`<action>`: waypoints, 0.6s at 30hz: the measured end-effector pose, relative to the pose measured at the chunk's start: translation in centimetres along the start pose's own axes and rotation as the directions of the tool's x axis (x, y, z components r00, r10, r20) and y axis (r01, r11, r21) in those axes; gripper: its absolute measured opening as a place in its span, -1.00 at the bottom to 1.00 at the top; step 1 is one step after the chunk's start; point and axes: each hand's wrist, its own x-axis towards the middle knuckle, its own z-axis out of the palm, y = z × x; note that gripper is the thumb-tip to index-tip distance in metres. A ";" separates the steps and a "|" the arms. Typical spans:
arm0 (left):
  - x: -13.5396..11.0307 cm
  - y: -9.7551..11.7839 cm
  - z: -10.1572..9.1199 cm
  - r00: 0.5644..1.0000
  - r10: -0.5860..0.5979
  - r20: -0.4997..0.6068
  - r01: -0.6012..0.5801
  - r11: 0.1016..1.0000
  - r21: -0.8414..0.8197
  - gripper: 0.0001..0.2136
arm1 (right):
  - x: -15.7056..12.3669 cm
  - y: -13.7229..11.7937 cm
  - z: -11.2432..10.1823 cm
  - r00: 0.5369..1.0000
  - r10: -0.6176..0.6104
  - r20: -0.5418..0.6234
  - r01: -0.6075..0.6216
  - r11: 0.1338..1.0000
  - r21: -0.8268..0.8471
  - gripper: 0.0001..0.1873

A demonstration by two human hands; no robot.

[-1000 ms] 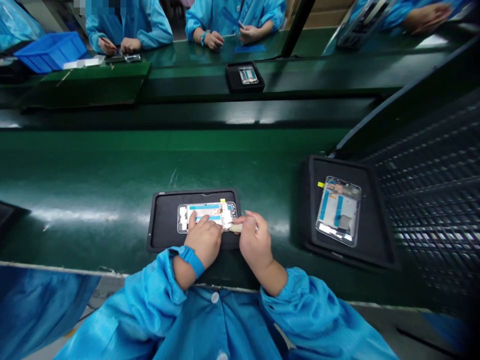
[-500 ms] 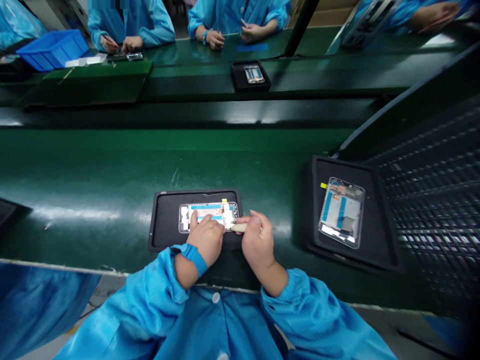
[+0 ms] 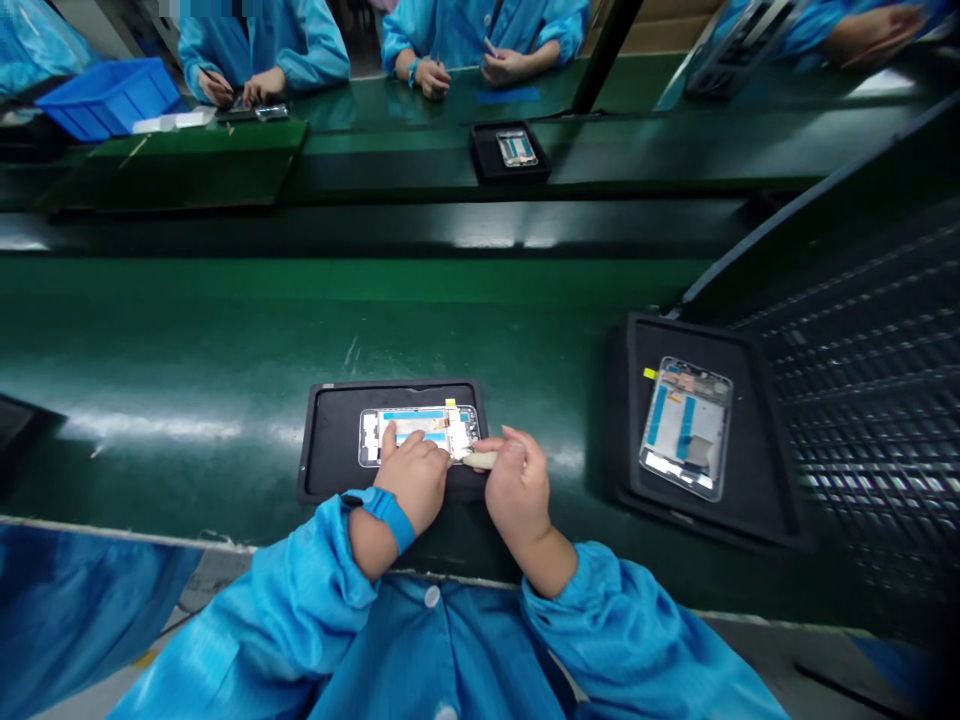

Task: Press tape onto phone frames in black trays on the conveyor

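Note:
A phone frame (image 3: 409,425) with blue strips lies in a black tray (image 3: 330,440) on the green belt in front of me. My left hand (image 3: 409,480), with a blue wrist strap, presses its fingers down on the frame's near edge. My right hand (image 3: 516,485) is closed on a small pale stick-like tool (image 3: 480,459), whose tip touches the frame's right end.
A second black tray (image 3: 750,470) with another phone frame (image 3: 686,427) sits to the right, beside a dark ridged rack (image 3: 870,420). A third tray (image 3: 487,165) lies on the far belt. Other people in blue coats work across the line; a blue bin (image 3: 105,95) stands far left.
My hands have stayed on the frame with almost no movement. The tray on the far belt has drifted to the right.

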 end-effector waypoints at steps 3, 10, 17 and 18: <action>-0.1 0.2 -0.1 1.000 -0.017 0.014 0.017 1.000 0.020 -0.54 | 0.0 0.0 0.1 0.998 -0.067 -0.009 0.067 0.998 -0.018 -0.64; -0.1 0.5 -0.1 0.999 -0.035 0.006 0.035 0.999 0.025 -0.53 | 0.0 0.0 0.0 0.988 -0.146 -0.048 0.143 0.988 -0.061 -0.71; -0.3 0.6 0.0 0.999 -0.032 -0.006 0.032 0.999 -0.016 -0.53 | 0.0 0.2 -0.1 0.952 -0.301 -0.059 0.293 0.950 -0.111 -0.80; -0.3 0.6 0.0 1.000 -0.029 -0.006 0.029 0.999 -0.020 -0.53 | 0.0 0.2 -0.1 0.950 -0.306 -0.064 0.298 0.948 -0.109 -0.80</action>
